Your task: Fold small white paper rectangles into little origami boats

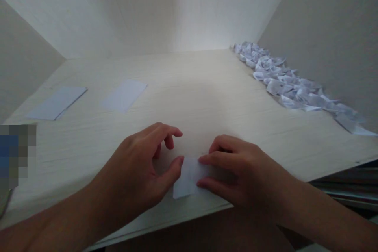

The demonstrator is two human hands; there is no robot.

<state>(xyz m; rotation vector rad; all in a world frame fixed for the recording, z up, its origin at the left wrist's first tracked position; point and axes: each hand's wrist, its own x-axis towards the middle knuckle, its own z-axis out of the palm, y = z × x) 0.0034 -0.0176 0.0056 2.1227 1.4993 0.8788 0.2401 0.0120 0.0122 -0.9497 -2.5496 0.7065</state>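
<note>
A small white piece of paper [186, 183] lies near the front edge of the table, between my two hands; it looks creased or folded down its middle. My left hand [147, 161] is open, with the thumb tip at the paper's left side and the other fingers curved above the table. From the right, my right hand [236, 169] reaches in with its index finger and thumb apart, their tips at the right part of the paper. Whether those fingertips press on it or hover just over it is hard to tell. The right part of the paper lies in shadow.
A white sheet [125, 95] lies beyond my left hand, and a stack of white sheets [59, 102] farther left. A long heap of folded white paper pieces [283, 78] runs along the right wall. Pale panels enclose the table [189, 86]. A pixelated patch covers the left edge.
</note>
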